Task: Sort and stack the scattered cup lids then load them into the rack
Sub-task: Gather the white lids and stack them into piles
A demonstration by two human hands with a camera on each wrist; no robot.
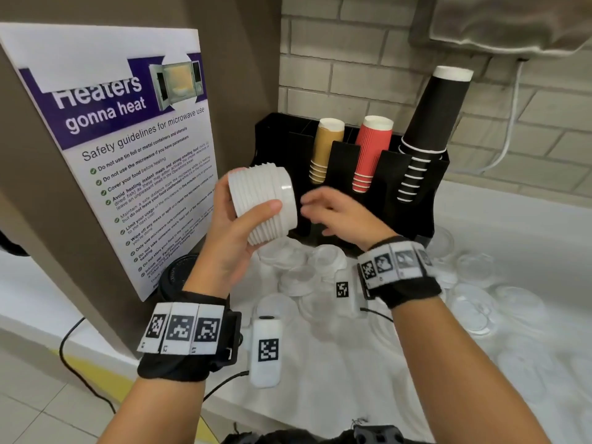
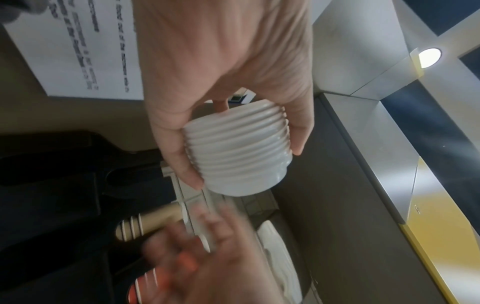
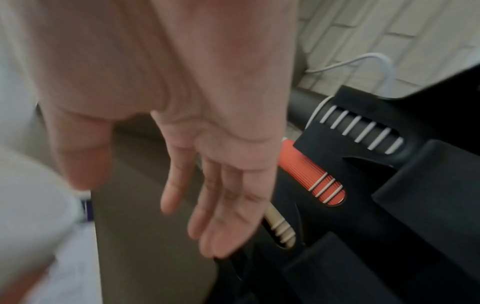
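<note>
My left hand (image 1: 237,225) grips a stack of white cup lids (image 1: 264,203), lying sideways, lifted in front of the left end of the black rack (image 1: 413,187). In the left wrist view the thumb and fingers wrap the ribbed white lid stack (image 2: 239,156). My right hand (image 1: 333,213) hovers just right of the stack with straight, relaxed fingers (image 3: 223,216), holding nothing, in front of the rack (image 3: 389,195). Several clear lids (image 1: 474,302) lie scattered on the white counter below both hands.
The rack holds brown cups (image 1: 325,149), red cups (image 1: 371,152) and a tall stack of black cups (image 1: 429,123). A microwave poster (image 1: 128,149) hangs on the panel at left. A black lid (image 1: 179,277) sits by the poster's lower corner. A brick wall stands behind.
</note>
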